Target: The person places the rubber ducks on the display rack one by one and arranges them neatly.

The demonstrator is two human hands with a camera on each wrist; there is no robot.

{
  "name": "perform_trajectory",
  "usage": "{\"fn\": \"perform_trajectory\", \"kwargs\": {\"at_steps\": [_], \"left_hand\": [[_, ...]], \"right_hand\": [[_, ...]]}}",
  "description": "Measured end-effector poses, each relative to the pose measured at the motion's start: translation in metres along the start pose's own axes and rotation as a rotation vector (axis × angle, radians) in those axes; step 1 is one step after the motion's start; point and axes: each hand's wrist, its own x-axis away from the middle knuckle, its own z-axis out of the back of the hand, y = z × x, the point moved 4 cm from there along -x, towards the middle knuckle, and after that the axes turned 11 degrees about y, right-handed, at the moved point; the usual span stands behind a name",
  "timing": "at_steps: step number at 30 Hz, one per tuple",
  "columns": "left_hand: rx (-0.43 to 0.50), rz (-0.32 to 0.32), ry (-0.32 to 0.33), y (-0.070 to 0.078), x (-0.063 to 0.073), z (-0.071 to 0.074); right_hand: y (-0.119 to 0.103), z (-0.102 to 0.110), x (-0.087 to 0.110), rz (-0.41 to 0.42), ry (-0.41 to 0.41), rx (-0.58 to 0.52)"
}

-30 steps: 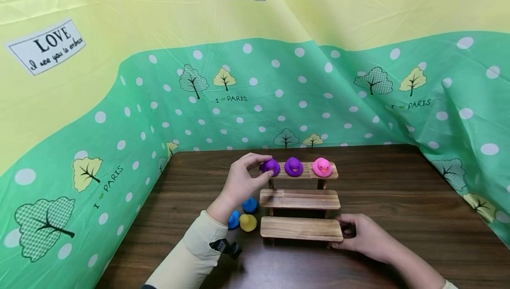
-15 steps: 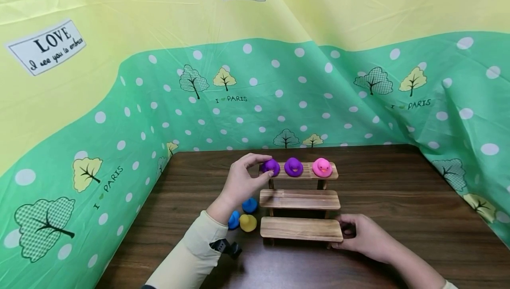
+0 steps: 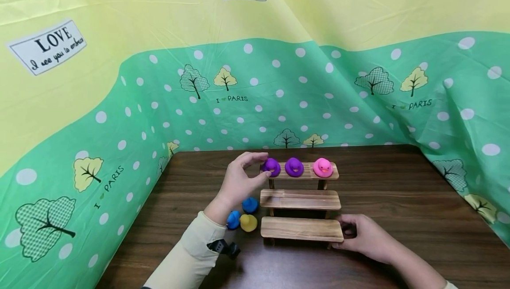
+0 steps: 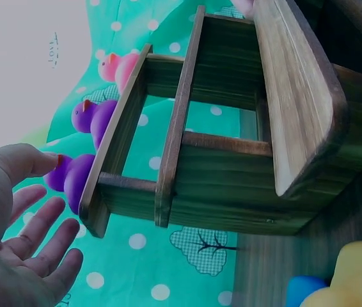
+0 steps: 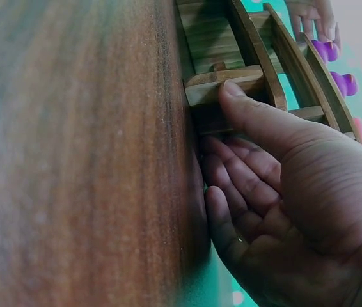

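We are facing a wide cloth backdrop (image 3: 271,74), yellow above, green with white dots and printed trees below, which is hanging behind and beside a dark brown worktop (image 3: 191,191). A three-step wooden stand (image 3: 300,199) is standing about midway between the worktop's left and right edges, its top shelf (image 3: 308,171) lying nearest the back edge. A cream sleeve (image 3: 191,247) is covering the person's left forearm. The left hand (image 3: 241,180) is staying wide at the stand's back left corner, fingers spreading loosely, thumb tip lying at the beak of a purple duck (image 3: 272,167); we are not managing to tell for certain whether they are touching. The right hand (image 3: 368,238) is gripping the stand's front right corner, thumb pressing the wood, fingers curling behind. A black device (image 3: 225,248) is sitting at the left cuff. That purple duck is occupying the top shelf's left end, a second purple duck (image 3: 294,167) is sitting beside it, and a pink duck (image 3: 323,167) is facing us near the right end. Just off the stand's left edge, a yellow duck (image 3: 249,223), one blue duck (image 3: 249,205) and another blue duck (image 3: 233,220) are clustering on the worktop.
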Motion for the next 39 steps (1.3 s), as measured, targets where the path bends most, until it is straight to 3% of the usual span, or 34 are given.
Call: {"fn": "perform_trajectory", "kwargs": {"at_steps": [6, 13, 19, 24, 29, 33, 39], "left_hand": [[-0.049, 0.019, 0.020, -0.011, 0.001, 0.018], [-0.100, 0.084, 0.059, -0.037, 0.004, 0.040], [-0.094, 0.164, 0.061, -0.063, 0.005, 0.051], [-0.100, 0.225, 0.016, -0.092, 0.002, 0.056], [-0.168, 0.270, -0.076, -0.119, 0.002, 0.056], [-0.237, 0.296, -0.146, -0.132, 0.004, 0.053], [-0.324, 0.289, -0.194, -0.143, 0.006, 0.049]], "right_hand": [[-0.001, 0.000, 0.000, 0.007, 0.012, 0.018], [-0.001, 0.000, 0.001, 0.030, 0.019, 0.023], [0.000, 0.000, 0.000, 0.021, 0.015, 0.019], [0.000, 0.000, 0.000, 0.017, 0.014, 0.021], [0.001, 0.000, 0.001, 0.029, 0.015, 0.018], [0.002, 0.000, 0.001, 0.017, 0.014, 0.009], [0.002, 0.001, 0.000, 0.006, 0.017, 0.023]]}}
